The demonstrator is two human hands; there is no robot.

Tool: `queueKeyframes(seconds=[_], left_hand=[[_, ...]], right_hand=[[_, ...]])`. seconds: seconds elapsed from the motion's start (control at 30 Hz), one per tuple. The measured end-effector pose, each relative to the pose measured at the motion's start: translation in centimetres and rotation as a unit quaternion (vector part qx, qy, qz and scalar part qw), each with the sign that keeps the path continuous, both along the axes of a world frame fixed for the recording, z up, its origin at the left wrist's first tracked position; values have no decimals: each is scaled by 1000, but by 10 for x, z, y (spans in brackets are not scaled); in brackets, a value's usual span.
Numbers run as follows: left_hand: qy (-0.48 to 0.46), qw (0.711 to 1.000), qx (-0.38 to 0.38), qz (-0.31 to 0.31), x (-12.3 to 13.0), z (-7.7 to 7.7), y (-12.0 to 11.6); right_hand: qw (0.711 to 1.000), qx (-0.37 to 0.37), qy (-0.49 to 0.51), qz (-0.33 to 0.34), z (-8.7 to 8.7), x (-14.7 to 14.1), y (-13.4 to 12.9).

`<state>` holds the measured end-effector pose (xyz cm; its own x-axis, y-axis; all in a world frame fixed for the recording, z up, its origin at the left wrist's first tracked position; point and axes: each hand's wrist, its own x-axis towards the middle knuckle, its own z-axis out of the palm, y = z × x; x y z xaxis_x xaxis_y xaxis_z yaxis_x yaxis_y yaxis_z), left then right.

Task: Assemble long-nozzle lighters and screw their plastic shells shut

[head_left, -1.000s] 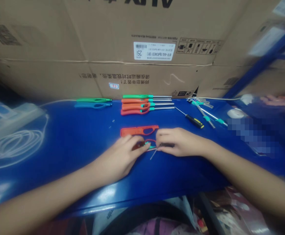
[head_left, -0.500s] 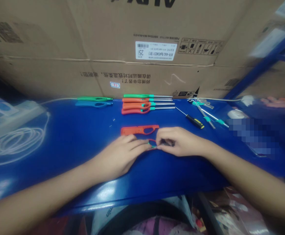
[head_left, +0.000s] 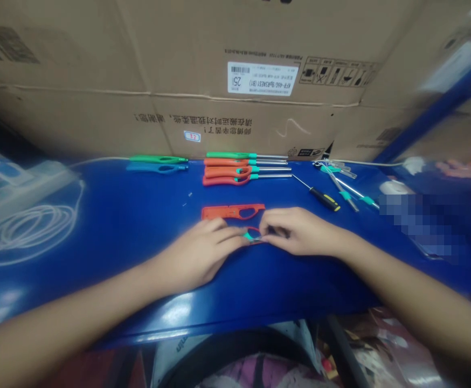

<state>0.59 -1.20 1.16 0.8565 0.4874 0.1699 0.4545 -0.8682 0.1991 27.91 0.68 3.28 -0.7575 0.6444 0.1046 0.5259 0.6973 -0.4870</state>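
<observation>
My left hand point(head_left: 207, 250) is closed around a red lighter part point(head_left: 256, 232), mostly hidden under the fingers, with a bit of green trigger showing. Thumb and index finger of my right hand point(head_left: 290, 230) pinch the part's right end, where a small piece of metal shows. Just beyond both hands lies an orange-red handle shell point(head_left: 223, 212) with an oval opening. Several assembled lighters point(head_left: 227, 173) with metal tubes lie side by side farther back.
A black and yellow screwdriver point(head_left: 324, 198) and loose metal tubes point(head_left: 346, 199) lie right of the lighters. Green point(head_left: 150, 159) and blue point(head_left: 150, 168) shells lie back left. A coiled white cable point(head_left: 29, 231) is at the left; a large carton point(head_left: 138, 64) stands behind.
The view has shifted slightly. My fingers have parted a little, so more of the green trigger and the metal piece shows between my hands.
</observation>
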Motion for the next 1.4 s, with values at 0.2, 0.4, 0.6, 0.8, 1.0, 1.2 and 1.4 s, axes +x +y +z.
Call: queueKeyframes(seconds=[0.2,0.4,0.6,0.8,1.0,1.2,1.4], left_hand=[[-8,1000,-8,2,0,-1,1],[-16,1000,-16,4,1,1,1],[-25,999,-25,6,1,3,1],[-31,999,-35,11,1,2,1],[-28,999,-31,8,-1,0,2],[-35,999,-37,-2,-3,-1,5],[-71,995,-59,-24,-6,0,9]], right_hand=[[1000,-4,2,-1,-1,0,0],[1000,-4,5,-1,0,-2,-1],[1000,5,8,17,-1,1,-2],[997,10,70,39,4,4,4],[928,233,20,-290,-3,68,61],[781,135,-117,-599,-18,151,100],[741,75,-124,-656,-29,172,109]])
